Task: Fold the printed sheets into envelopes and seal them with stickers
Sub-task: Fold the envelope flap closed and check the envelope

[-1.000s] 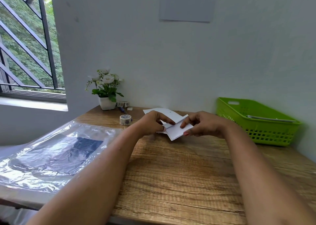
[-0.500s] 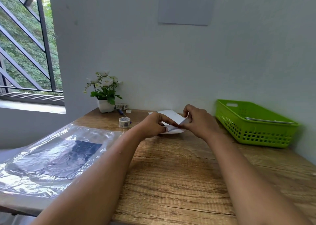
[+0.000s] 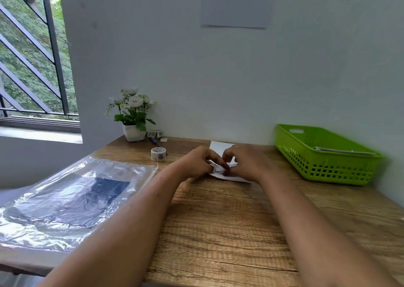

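Hands are meeting over the white sheet [image 3: 220, 148] on the wooden table [image 3: 218, 221], left hand [image 3: 196, 163] and right hand [image 3: 246, 162] both pinching its folded edge.

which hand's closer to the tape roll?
Left. The left hand sits just right of the tape roll; the right hand is further right, beyond it, on the folded sheet.

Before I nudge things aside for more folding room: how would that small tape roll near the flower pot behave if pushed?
The tape roll lies flat on its side on the wooden table, so it would probably slide, not roll. It looks small and hollow, so likely light. If tipped onto its rim, it could roll off.
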The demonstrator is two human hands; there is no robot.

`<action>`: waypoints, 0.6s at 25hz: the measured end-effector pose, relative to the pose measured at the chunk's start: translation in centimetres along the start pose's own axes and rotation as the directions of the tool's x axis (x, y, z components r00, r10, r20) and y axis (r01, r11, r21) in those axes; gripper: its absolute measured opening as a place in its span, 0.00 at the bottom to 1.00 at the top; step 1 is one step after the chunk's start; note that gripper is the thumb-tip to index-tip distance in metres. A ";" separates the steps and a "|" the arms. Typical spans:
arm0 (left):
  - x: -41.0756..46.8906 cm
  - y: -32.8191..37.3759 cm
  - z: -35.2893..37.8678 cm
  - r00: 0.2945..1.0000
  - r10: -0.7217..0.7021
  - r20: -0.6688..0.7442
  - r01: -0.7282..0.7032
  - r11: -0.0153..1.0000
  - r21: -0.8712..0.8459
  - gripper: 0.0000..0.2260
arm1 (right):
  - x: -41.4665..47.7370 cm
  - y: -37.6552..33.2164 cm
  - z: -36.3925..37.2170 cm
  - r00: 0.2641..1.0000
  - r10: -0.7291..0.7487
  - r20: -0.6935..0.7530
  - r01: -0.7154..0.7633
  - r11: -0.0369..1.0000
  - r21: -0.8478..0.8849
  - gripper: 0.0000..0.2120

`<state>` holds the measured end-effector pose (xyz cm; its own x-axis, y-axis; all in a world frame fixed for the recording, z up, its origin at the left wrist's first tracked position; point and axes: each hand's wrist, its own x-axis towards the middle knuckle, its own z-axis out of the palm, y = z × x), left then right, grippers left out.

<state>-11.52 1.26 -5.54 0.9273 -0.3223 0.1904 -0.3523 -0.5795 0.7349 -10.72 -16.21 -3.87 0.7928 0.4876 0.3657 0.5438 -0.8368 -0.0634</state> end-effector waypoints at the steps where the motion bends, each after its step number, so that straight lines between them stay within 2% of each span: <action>1: 0.0 -0.1 0.0 1.000 -0.001 -0.008 0.001 1.000 0.000 0.20 | 0.1 -0.2 0.3 0.999 -0.026 -0.024 0.025 0.998 -0.062 0.07; 2: 0.1 -0.2 0.1 1.000 0.002 -0.012 -0.002 1.000 -0.006 0.19 | 0.1 -0.3 0.7 0.998 -0.051 -0.044 0.046 0.992 -0.117 0.04; 5: 0.2 -0.2 0.3 1.000 -0.001 -0.022 0.000 1.000 -0.021 0.17 | 0.1 -0.8 1.4 0.993 -0.082 -0.080 0.063 0.973 -0.224 0.08; 8: 0.1 0.0 0.4 1.000 -0.016 -0.015 0.015 0.998 -0.063 0.17 | 0.1 -1.0 1.7 0.995 -0.042 -0.087 0.022 0.977 -0.212 0.11; 10: -0.1 0.2 0.2 1.000 -0.020 0.002 0.020 0.991 -0.133 0.18 | 0.2 -0.7 1.2 0.998 0.050 0.039 -0.048 0.997 -0.056 0.13; 12: -0.2 0.4 0.2 0.999 -0.043 -0.002 0.042 0.981 -0.189 0.15 | 0.3 -0.1 0.1 0.965 0.108 0.239 -0.148 0.977 0.156 0.16; 15: -0.2 0.4 0.4 0.996 -0.084 -0.017 0.079 0.978 -0.194 0.09 | -0.2 0.7 -0.8 0.914 0.100 0.394 -0.219 0.938 0.270 0.18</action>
<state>-11.91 0.80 -5.48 0.9556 -0.2596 0.1391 -0.2466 -0.4471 0.8598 -10.70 -17.06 -3.20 0.8870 0.4601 -0.0380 0.4108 -0.8241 -0.3901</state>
